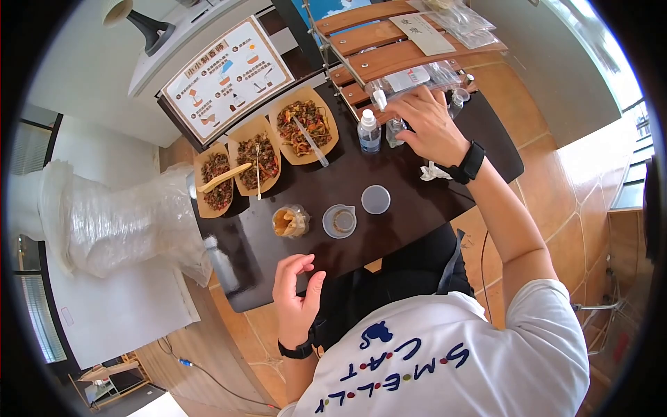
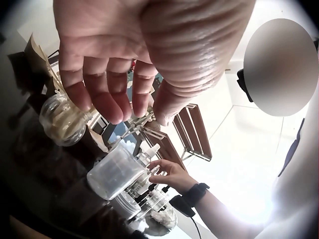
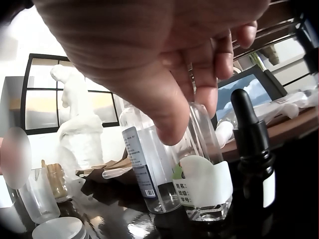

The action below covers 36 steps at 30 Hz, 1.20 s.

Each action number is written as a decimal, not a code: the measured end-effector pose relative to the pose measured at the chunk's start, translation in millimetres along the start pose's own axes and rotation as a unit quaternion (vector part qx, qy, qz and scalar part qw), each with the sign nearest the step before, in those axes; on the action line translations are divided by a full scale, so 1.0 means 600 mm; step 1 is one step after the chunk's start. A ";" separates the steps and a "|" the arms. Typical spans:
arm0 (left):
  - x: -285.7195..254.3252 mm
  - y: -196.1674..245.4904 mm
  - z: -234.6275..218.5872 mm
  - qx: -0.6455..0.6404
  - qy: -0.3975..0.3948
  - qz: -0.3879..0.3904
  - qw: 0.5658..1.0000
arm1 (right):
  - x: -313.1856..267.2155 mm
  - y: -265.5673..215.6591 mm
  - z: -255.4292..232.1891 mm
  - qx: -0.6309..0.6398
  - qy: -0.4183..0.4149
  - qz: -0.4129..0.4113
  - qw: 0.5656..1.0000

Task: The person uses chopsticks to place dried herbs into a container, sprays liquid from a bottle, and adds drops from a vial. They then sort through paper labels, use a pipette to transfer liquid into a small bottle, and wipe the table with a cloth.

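Note:
My right hand (image 1: 432, 128) is at the far right of the dark table. In the right wrist view its thumb and a finger pinch the top of a clear glass bottle (image 3: 205, 186) with a white and green label, standing on the tabletop. Directly beside it stands a clear spray bottle (image 1: 369, 137) with a white top and blue label. A black dropper bottle (image 3: 251, 149) is on the other side. My left hand (image 1: 297, 288) hovers by the near table edge with loosely bent fingers and nothing in it. Ahead of it are a glass jar (image 1: 290, 221) and a plastic measuring cup (image 1: 339, 221).
A round white lid (image 1: 375, 199) lies beside the cup. Three paper trays of dried plant bits, one tray (image 1: 283, 149) nearest the middle, line the back. A wooden slatted rack (image 1: 368, 48) stands behind the bottles. Crumpled tissue (image 1: 435, 172) lies near my right wrist.

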<state>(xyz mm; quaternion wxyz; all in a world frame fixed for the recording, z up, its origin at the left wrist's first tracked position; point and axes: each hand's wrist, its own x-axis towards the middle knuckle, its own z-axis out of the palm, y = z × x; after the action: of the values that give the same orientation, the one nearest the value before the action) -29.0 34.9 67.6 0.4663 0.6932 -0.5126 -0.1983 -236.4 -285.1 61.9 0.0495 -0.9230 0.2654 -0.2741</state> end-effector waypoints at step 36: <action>-0.006 -0.013 -0.060 0.039 0.057 -0.053 0.996 | -0.144 -0.047 0.029 0.201 -0.097 0.086 0.971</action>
<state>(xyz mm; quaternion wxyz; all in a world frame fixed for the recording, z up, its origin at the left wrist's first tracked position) 1.0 54.3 78.1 0.4567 0.7469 -0.4552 -0.1626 -275.3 -217.4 12.8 0.2830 -0.8899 0.2776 -0.2256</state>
